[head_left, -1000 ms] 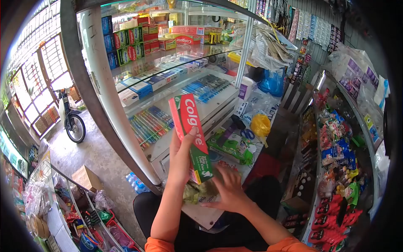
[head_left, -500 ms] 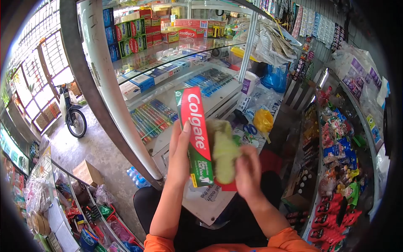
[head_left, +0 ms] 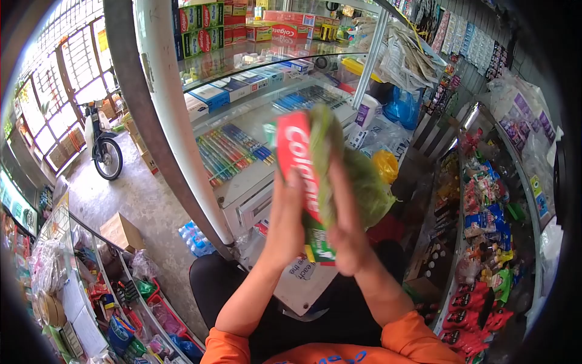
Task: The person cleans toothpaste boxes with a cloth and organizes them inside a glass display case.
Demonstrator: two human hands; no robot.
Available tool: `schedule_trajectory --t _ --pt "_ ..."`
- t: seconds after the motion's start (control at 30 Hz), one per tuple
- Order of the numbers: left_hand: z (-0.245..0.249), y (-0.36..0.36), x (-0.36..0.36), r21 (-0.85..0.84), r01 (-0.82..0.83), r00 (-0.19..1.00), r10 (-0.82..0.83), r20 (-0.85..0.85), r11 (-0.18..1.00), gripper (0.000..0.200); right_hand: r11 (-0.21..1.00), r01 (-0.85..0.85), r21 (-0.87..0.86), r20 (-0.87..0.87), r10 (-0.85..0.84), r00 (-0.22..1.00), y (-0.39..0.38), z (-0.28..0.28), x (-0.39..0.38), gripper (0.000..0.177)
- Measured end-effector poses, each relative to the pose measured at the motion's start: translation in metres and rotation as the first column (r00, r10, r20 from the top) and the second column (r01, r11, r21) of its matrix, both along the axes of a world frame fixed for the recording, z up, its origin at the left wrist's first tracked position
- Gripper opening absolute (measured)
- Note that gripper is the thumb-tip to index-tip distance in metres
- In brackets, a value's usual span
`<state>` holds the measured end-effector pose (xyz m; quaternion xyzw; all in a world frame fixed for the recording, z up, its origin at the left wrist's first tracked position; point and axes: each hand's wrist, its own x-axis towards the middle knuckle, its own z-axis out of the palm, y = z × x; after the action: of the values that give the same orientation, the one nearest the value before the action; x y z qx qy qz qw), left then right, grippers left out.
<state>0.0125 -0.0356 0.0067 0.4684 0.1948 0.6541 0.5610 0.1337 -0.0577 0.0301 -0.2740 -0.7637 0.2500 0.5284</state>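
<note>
A red and green Colgate toothpaste box (head_left: 296, 148) stands tilted in front of me, above my lap. My left hand (head_left: 284, 221) grips it along its left side. On the box's right side, my right hand (head_left: 348, 233) presses a yellowish-green cloth (head_left: 368, 188) against it. Part of the cloth lies over the box's right edge, and the rest hangs loosely beyond my fingers. The right hand and cloth are somewhat blurred, and the box's back is hidden.
Ahead stands a glass display case (head_left: 242, 200) with pens (head_left: 227, 158) inside and more toothpaste boxes (head_left: 203, 27) on its upper shelf. Snack packets fill a rack (head_left: 533, 242) at right. A cardboard box (head_left: 121, 232) and water bottles (head_left: 196, 239) sit on the floor at left.
The box has shifted right and leaned more. My right hand has come up from beside the box's lower part, bringing the cloth up along its right edge. The camera view has shifted slightly.
</note>
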Motion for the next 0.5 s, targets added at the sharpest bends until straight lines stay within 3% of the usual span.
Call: schedule_trajectory --t 0.03,0.1,0.17,0.23,0.3,0.33,0.37,0.47,0.5 --pt "-0.005 0.008 -0.007 -0.028 -0.051 0.998 0.051 0.022 0.998 0.066 0.993 0.029 0.111 0.14 -0.044 0.989 -0.006 -0.01 0.002 0.101" --pt "0.007 0.019 -0.026 -0.052 -0.043 0.99 0.049 0.13 0.998 0.065 1.0 -0.005 0.03 0.208 -0.001 0.978 -0.03 -0.05 0.001 0.107" --pt "0.014 0.025 -0.033 -0.007 -0.376 0.927 0.376 -0.001 0.927 0.067 0.999 -0.023 -0.033 0.18 0.029 0.983 -0.051 -0.089 -0.003 0.109" --pt "0.034 0.006 -0.014 -0.049 -0.427 0.903 0.428 0.03 0.903 0.069 0.994 -0.04 -0.103 0.14 0.054 0.989 -0.052 -0.095 -0.006 0.112" --pt "0.026 0.004 -0.023 -0.007 -0.353 0.933 0.352 -0.068 0.935 0.072 0.997 -0.034 0.069 0.201 0.02 0.979 -0.03 -0.071 -0.004 0.114" --pt "0.017 0.009 -0.023 0.097 -0.257 0.955 0.268 -0.129 0.961 0.069 0.991 0.005 0.131 0.156 -0.026 0.987 -0.016 -0.059 -0.008 0.116" --pt "0.013 0.01 -0.023 0.193 -0.15 0.962 0.188 -0.197 0.97 0.066 0.995 0.027 0.095 0.097 -0.036 0.995 -0.008 -0.04 -0.007 0.116" --pt "0.018 0.0 -0.013 0.213 -0.047 0.965 0.099 -0.244 0.976 0.065 0.993 0.07 0.092 -0.037 -0.067 0.997 0.015 0.002 -0.01 0.117" --pt "0.018 -0.002 -0.011 0.208 -0.019 0.97 0.069 -0.235 0.978 0.066 0.997 0.035 0.074 -0.171 -0.022 0.985 0.013 0.015 -0.019 0.119"
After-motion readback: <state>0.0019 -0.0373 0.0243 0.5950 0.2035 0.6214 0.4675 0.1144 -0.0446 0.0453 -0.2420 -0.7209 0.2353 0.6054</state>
